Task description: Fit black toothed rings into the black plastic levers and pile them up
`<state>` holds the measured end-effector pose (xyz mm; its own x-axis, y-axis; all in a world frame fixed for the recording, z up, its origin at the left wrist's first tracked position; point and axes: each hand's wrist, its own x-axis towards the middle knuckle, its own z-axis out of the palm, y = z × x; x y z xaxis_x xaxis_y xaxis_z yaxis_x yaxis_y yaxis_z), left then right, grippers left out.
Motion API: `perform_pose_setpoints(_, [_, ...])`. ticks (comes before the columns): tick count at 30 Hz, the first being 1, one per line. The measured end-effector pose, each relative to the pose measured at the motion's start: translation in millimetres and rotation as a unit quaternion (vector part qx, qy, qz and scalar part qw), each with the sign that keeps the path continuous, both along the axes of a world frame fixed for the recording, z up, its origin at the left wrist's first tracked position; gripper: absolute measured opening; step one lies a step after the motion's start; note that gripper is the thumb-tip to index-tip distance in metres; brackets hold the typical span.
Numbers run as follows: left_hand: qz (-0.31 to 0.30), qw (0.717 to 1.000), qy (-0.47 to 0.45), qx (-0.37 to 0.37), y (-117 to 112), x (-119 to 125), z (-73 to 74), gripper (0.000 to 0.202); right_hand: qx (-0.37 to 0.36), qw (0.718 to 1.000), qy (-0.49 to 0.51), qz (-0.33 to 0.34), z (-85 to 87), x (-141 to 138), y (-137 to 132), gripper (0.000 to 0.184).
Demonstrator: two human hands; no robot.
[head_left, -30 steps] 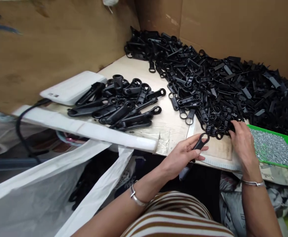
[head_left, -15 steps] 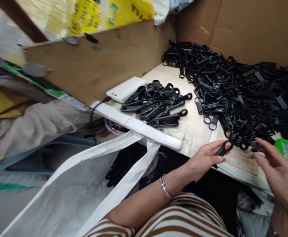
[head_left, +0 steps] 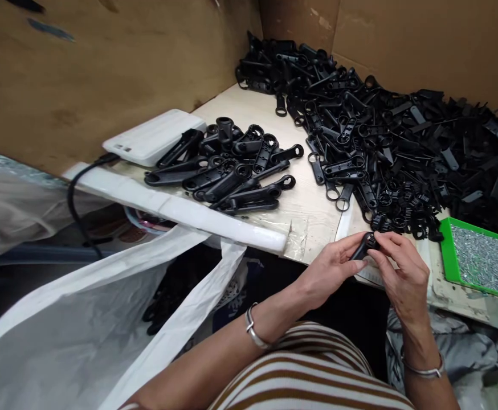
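My left hand [head_left: 332,269] is closed around a black plastic handle [head_left: 360,250] that has a ring at one end. The fingers of my right hand [head_left: 403,276] pinch a small black toothed ring piece [head_left: 372,241] against that ring end; my fingertips partly cover it, so how far it sits in the ring cannot be made out. Just beyond my hands lies a cluster of similar small black toothed rings [head_left: 403,205]. A large heap of black handle parts [head_left: 360,131] spreads behind them.
A smaller group of black handles [head_left: 236,165] lies to the left beside a white box [head_left: 155,136] with a black cable [head_left: 76,199]. At right stands a green tray [head_left: 449,250] of small metal pins. A white bag [head_left: 73,319] hangs below the padded table edge [head_left: 180,208].
My right hand has come left from beside the toothed-ring cluster to the handle's ring end, bringing a small toothed ring. The view has turned right, showing more of the green tray.
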<state>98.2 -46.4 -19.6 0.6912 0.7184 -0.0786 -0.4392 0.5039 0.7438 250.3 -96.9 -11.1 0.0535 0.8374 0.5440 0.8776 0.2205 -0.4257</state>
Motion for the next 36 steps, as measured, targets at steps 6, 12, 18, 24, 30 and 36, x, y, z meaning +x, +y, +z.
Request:
perform_pose_setpoints(6, [0.026, 0.976, 0.108, 0.185, -3.8, -2.3, -1.3, 0.056, -0.004, 1.000, 0.002, -0.002, 1.3, -3.7, -0.2, 0.028])
perform_pose_setpoints(12, [0.016, 0.896, 0.292, 0.334, 2.7, -15.5, 9.0, 0.033, -0.078, 0.987, 0.140, 0.021, 5.5, -1.2, -15.4, 0.025])
perform_pose_setpoints(18, [-0.015, 0.922, 0.232, 0.309, -5.1, -18.8, 14.3, 0.033, -0.248, 0.924, 0.291, 0.030, 3.0, 2.0, -25.9, 0.036])
perform_pose_setpoints(24, [0.082, 0.846, 0.326, 0.415, -10.1, -12.1, 5.4, 0.035, -0.236, 0.922, 0.306, -0.038, -0.3, -20.8, -15.7, 0.040])
perform_pose_setpoints(30, [0.192, 0.715, 0.374, 0.558, 9.0, -45.1, 13.7, 0.034, -0.232, 0.952, 0.196, 0.025, 8.7, -7.3, -2.5, 0.033])
perform_pose_setpoints(36, [0.298, 0.462, 0.644, 0.532, 61.4, -115.3, 20.2, 0.034, -0.101, 0.973, -0.171, -0.118, 6.7, 15.5, 28.4, 0.031])
